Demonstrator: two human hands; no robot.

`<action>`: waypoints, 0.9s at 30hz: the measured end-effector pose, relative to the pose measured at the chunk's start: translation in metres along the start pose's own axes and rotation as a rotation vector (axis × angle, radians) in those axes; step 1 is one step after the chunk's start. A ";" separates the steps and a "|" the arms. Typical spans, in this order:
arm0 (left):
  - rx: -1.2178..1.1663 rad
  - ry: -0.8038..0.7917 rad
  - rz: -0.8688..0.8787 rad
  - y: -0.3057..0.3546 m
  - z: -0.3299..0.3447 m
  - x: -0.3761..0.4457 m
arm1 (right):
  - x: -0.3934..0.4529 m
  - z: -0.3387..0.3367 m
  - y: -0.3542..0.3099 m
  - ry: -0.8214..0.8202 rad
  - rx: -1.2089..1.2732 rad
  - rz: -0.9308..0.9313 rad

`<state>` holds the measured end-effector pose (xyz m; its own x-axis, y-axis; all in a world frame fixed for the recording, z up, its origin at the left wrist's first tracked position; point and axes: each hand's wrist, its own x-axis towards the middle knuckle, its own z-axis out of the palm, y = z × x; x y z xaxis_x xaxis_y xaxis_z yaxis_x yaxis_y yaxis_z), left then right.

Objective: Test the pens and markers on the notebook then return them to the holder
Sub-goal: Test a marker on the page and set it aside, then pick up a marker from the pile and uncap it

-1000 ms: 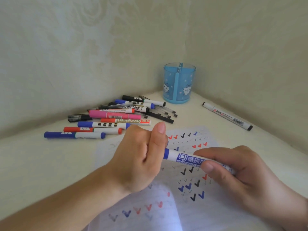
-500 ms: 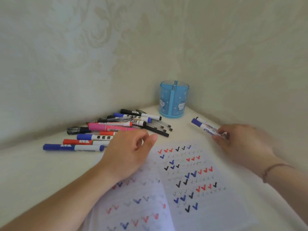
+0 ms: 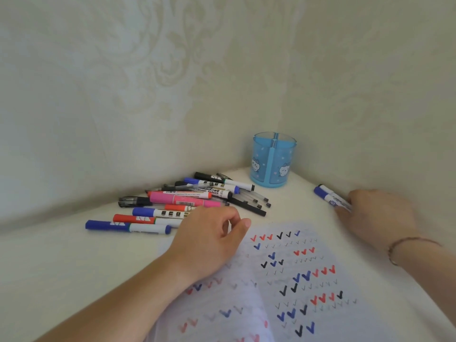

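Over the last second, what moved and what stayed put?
The right hand carried the blue-capped marker off the notebook to the right wall, beside the black marker. The left hand let go of it and dropped by the pile. Pile and holder stayed put.

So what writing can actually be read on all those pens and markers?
"WHITEBOARD MARKER" (first letter partly hidden): white-barrelled marker in the pile.
A large "W": orange-red marker, the rest hidden by the left hand.
Barcode digits on the pink marker: too small.
Label on the blue-capped marker at the right hand: blurred.
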<state>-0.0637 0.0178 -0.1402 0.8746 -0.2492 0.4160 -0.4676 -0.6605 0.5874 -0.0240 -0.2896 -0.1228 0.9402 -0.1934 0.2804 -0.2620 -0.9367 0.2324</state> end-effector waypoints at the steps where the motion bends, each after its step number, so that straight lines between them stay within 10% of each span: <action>1: 0.002 -0.014 0.001 0.001 0.000 0.000 | 0.000 -0.005 -0.002 0.006 -0.010 -0.001; 16: 0.120 -0.380 0.317 0.010 -0.019 -0.009 | 0.038 -0.039 -0.159 -0.070 0.292 -0.382; 22: 0.157 0.037 0.471 0.007 -0.010 -0.002 | 0.013 -0.061 -0.106 0.137 0.378 -0.343; 27: 0.258 0.372 0.282 0.010 -0.015 0.003 | -0.060 -0.075 -0.044 0.255 0.937 -0.458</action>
<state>-0.0672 0.0216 -0.1225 0.5926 -0.2051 0.7789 -0.5904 -0.7685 0.2468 -0.0846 -0.2149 -0.0803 0.8051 0.1982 0.5591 0.4770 -0.7765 -0.4116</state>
